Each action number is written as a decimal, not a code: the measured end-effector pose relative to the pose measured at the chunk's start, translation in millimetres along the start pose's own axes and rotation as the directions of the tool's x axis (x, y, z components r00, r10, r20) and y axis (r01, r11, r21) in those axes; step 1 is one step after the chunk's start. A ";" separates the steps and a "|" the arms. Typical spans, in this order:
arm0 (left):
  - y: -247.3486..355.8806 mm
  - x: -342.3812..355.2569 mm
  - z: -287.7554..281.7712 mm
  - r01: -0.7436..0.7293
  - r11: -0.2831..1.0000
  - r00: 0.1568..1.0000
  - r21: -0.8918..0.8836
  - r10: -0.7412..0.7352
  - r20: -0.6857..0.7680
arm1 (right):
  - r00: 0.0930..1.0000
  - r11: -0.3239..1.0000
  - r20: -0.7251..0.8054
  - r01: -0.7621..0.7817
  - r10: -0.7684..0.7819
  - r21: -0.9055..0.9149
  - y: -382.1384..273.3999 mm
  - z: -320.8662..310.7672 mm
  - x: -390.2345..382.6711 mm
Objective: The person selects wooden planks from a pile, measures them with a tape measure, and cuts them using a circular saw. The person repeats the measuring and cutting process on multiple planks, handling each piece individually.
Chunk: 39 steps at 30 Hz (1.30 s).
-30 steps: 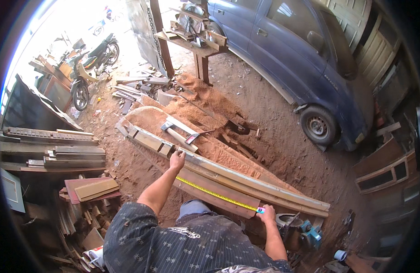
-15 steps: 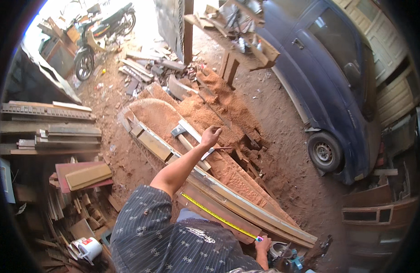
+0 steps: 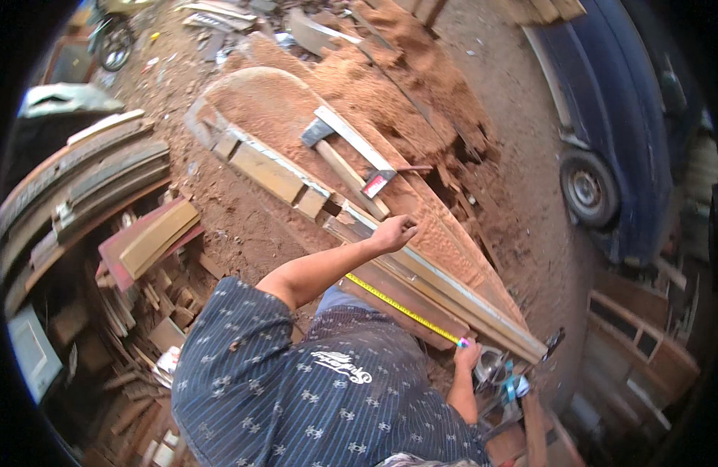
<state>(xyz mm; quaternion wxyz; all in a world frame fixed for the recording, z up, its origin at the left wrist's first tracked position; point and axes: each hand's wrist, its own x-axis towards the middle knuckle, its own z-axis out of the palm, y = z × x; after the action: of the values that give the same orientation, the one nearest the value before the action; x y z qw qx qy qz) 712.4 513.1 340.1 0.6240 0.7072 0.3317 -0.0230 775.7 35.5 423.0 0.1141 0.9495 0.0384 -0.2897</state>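
My right hand [image 3: 468, 355] is closed around a small purple-and-teal tape measure [image 3: 462, 342]. Its yellow tape [image 3: 402, 309] runs out along a brown plank [image 3: 433, 335] in front of my body. Over the bench's near edge hovers my left hand [image 3: 395, 233], fingers curled; anything inside them is hidden. Just beyond it, a hammer [image 3: 328, 156] with grey head and wooden handle lies on the sawdust-covered bench [image 3: 444, 241]. Beside the hammer are a pale metal straightedge [image 3: 351, 138] with a red-and-black end piece and a thin reddish stick [image 3: 413, 168].
A power tool [image 3: 499, 377] with metal and teal parts sits by my right hand. Sawdust heaps [image 3: 374, 97] lie beyond the bench. Stacked boards [image 3: 87, 202] and wood offcuts [image 3: 157, 311] stand at left. A dark blue vehicle [image 3: 608, 109] is parked at right.
My view has tilted down and swung, so the bench and vehicle sit differently. My left hand has drawn back from beside the straightedge toward the bench's near edge. The tape stays extended.
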 end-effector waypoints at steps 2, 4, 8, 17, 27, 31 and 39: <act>-5.8 -16.1 12.3 0.035 0.999 0.997 0.027 -0.037 0.074 | 0.999 1.000 0.014 -0.029 0.029 -0.008 4.1 9.5 10.0; -4.9 -20.6 15.8 -0.021 0.977 0.987 0.214 -0.015 0.162 | 0.994 0.991 -0.106 0.024 -0.010 0.133 7.0 14.1 2.9; -23.2 -18.8 9.6 -0.092 0.967 0.978 0.237 0.043 0.204 | 0.989 0.981 -0.135 -0.030 0.057 0.194 22.3 28.4 14.8; -36.5 -21.3 -7.7 -0.146 0.960 0.955 0.240 0.074 0.286 | 0.954 0.931 -0.122 -0.231 0.274 0.283 21.8 48.5 -0.2; -20.5 -43.7 48.2 -0.384 0.835 0.842 0.394 0.142 0.520 | 0.921 0.862 -0.253 -0.143 0.295 0.485 17.5 69.5 0.0; -2.3 -71.4 87.9 -0.578 0.706 0.725 0.409 0.215 0.654 | 0.868 0.817 -0.385 -0.039 0.312 0.575 4.0 88.4 21.4; 3.5 -109.8 140.3 -0.781 0.314 0.570 0.539 0.010 0.821 | 0.912 0.183 -0.164 0.100 0.376 0.978 -2.6 133.2 46.2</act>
<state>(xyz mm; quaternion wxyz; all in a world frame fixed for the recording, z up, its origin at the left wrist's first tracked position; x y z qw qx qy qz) 682.0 338.8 361.3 0.2134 0.9142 -0.2004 -0.2804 741.5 6.5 289.2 -0.4956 0.8385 -0.2208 -0.0508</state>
